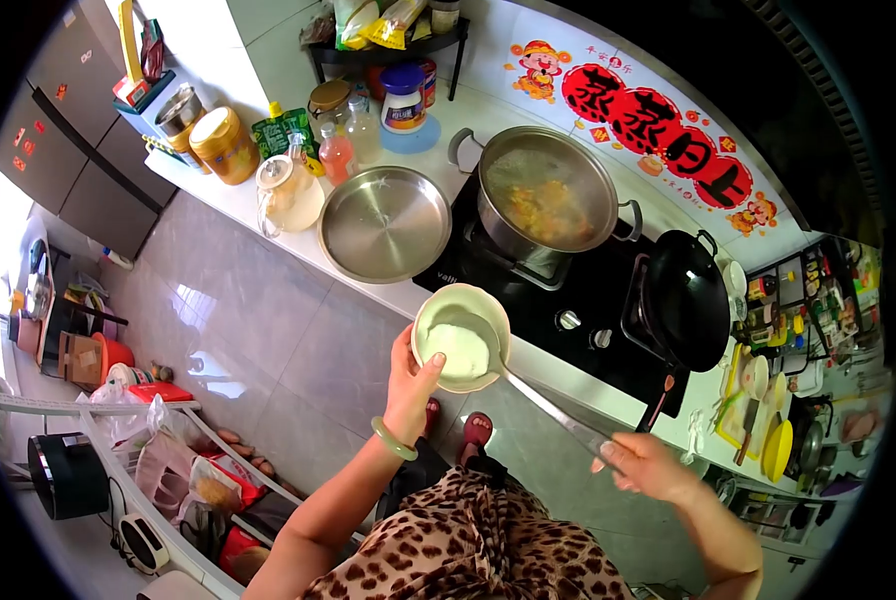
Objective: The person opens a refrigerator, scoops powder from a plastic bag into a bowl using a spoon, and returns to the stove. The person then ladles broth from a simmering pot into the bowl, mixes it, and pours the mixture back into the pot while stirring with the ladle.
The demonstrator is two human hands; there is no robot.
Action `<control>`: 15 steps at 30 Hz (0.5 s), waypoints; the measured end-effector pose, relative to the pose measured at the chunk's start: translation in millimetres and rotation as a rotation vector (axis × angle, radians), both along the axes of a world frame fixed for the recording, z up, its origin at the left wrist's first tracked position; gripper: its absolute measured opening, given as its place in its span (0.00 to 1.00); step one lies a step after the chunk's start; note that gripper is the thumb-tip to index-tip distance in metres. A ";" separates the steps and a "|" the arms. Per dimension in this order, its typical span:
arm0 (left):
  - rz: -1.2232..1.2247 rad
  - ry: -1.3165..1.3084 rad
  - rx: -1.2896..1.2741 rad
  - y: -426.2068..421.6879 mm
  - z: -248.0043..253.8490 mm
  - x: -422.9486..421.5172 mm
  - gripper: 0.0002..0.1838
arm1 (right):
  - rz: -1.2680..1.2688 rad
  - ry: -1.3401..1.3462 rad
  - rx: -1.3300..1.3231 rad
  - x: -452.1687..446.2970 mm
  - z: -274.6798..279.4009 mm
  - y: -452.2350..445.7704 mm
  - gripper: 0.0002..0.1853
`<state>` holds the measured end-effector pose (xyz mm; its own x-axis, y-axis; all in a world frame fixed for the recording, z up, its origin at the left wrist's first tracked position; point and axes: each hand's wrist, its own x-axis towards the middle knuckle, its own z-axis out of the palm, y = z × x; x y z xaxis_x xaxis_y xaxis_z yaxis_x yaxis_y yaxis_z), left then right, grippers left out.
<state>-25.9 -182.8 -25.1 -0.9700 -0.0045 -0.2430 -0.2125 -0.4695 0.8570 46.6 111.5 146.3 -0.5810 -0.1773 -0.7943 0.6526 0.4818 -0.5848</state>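
My left hand [411, 385] grips a pale bowl [465, 299] from its left side, the thumb over the rim. A milky white substance [457, 347] lies in the bowl; I cannot tell whether it is liquid or paste. My right hand [648, 466] is closed round the end of a long-handled metal ladle [558, 409], whose head is down inside the bowl. The bowl is in front of the counter edge. Beyond it, a steel pot [509, 232] stands on the gas stove [533, 310], with yellow-orange food in cloudy liquid.
A shallow round steel pan or lid [385, 225] lies left of the stove. A black wok [685, 305] sits on the right burner. Jars and bottles, including a glass pitcher [290, 196], line the back left. A yellow cutting board [738, 400] with a knife is at the right.
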 end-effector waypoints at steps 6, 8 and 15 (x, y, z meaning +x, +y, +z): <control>0.018 -0.002 -0.038 3.1 -15.9 9.7 0.43 | -0.400 -0.314 -0.235 19.0 -15.9 -22.1 0.20; -0.033 -0.030 0.017 0.4 -14.6 10.2 0.43 | -0.403 -0.241 -0.229 26.1 -21.6 -20.8 0.19; -0.113 -0.002 0.299 8.7 28.0 -1.7 0.38 | -0.267 0.207 0.026 31.6 6.2 -10.6 0.17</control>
